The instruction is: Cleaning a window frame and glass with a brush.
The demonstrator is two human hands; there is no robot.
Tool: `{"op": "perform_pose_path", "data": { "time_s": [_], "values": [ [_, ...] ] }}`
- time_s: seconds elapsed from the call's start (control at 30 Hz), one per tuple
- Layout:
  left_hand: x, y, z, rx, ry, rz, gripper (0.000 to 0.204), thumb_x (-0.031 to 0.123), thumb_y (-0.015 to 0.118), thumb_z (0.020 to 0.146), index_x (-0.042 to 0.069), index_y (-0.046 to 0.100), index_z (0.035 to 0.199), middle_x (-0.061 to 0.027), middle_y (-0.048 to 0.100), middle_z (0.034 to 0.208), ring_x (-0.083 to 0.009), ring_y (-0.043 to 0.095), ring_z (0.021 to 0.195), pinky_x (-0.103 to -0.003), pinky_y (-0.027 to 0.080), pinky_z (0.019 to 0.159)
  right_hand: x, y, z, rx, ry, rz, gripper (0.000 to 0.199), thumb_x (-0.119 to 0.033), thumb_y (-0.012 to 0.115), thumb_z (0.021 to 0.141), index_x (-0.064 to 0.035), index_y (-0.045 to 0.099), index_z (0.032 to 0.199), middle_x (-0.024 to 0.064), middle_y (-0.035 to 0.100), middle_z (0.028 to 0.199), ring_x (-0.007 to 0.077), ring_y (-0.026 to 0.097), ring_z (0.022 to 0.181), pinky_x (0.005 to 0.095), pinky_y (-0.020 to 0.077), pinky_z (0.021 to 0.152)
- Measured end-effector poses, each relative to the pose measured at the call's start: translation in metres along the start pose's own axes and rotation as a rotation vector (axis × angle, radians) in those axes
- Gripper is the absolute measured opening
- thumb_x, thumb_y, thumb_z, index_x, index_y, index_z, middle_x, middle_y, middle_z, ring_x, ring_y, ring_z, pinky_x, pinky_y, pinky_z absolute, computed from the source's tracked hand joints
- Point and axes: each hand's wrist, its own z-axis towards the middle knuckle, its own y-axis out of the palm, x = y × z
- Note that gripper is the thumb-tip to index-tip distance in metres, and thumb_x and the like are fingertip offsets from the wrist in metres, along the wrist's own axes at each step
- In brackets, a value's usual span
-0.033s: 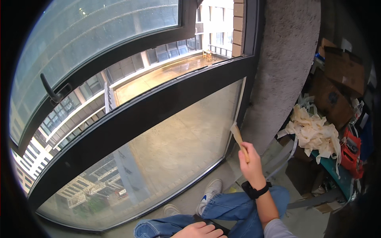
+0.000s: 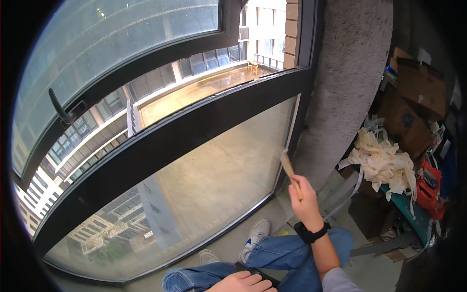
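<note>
My right hand (image 2: 305, 197) is closed around a wooden-handled brush (image 2: 289, 170). Its pale tip meets or nearly meets the right edge of the lower window pane (image 2: 228, 155), beside the light strip along the dark frame; exact contact is hard to tell. A black band (image 2: 312, 233) circles my right wrist. At the bottom of the view, my left hand (image 2: 245, 282) lies over my lap with its fingers stretched out, holding nothing.
An open sash with a handle (image 2: 61, 107) tilts inward at upper left. Rough concrete wall (image 2: 348, 68) rises at right. Crumpled cream strips (image 2: 382, 158), cardboard boxes (image 2: 421, 87) and a red-orange object (image 2: 430, 185) crowd the right side. My shoes (image 2: 255, 238) stand near the window's base.
My right hand and the brush have shifted slightly left, the tip a little left along the pane's edge. My left hand stays nearly where it was.
</note>
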Motion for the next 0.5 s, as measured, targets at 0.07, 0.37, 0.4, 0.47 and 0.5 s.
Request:
{"op": "perform_pose_path", "data": {
  "time_s": [0.07,0.37,0.4,0.47,0.5],
  "values": [
    [-0.001,0.000,0.000,-0.007,-0.011,0.007,0.020,0.024,0.062,0.067,0.012,0.047,0.073,-0.0031,0.042,0.069,-0.0195,0.046,0.064,-0.030,0.037,0.056,-0.009,-0.002,-0.002,-0.085,-0.029,0.003,0.019,-0.009,0.051,0.084,0.0015,0.054,0.100,0.0190,0.057,0.089,0.0328,0.059,0.081,0.0347,0.0457,0.072],
    [-0.003,0.003,0.000,-0.024,-0.026,-0.001,0.021,0.024,0.062,0.067,0.012,0.047,0.073,-0.0029,0.044,0.069,-0.0193,0.047,0.065,-0.030,0.038,0.057,-0.018,-0.024,-0.008,-0.101,0.035,0.590,0.022,-0.009,0.045,0.088,0.0043,0.053,0.103,0.0111,0.061,0.087,0.0143,0.060,0.077,0.0269,0.0494,0.070],
    [-0.004,0.003,0.001,-0.032,-0.026,0.001,0.021,0.024,0.062,0.067,0.012,0.047,0.073,-0.0030,0.044,0.070,-0.0194,0.047,0.065,-0.030,0.038,0.057,-0.016,-0.023,-0.006,-0.020,0.065,0.559,0.022,-0.010,0.045,0.088,0.0043,0.052,0.105,0.0107,0.061,0.088,0.0141,0.060,0.077,0.0267,0.0492,0.070],
    [-0.003,0.004,0.002,-0.036,-0.031,-0.006,0.021,0.024,0.062,0.067,0.012,0.046,0.073,-0.0032,0.044,0.070,-0.0196,0.047,0.066,-0.031,0.038,0.058,-0.004,-0.019,0.000,0.056,0.109,0.346,0.023,-0.011,0.046,0.089,0.0028,0.051,0.107,0.0117,0.060,0.090,0.0139,0.060,0.077,0.0257,0.0476,0.071],
    [-0.003,0.004,0.002,-0.037,-0.033,-0.002,0.021,0.024,0.062,0.067,0.012,0.046,0.073,-0.0032,0.044,0.070,-0.0195,0.047,0.066,-0.031,0.038,0.058,0.004,-0.015,0.003,0.074,0.048,0.166,0.023,-0.011,0.046,0.089,0.0023,0.051,0.108,0.0119,0.060,0.089,0.0145,0.059,0.077,0.0261,0.0476,0.071]
  ]
}}
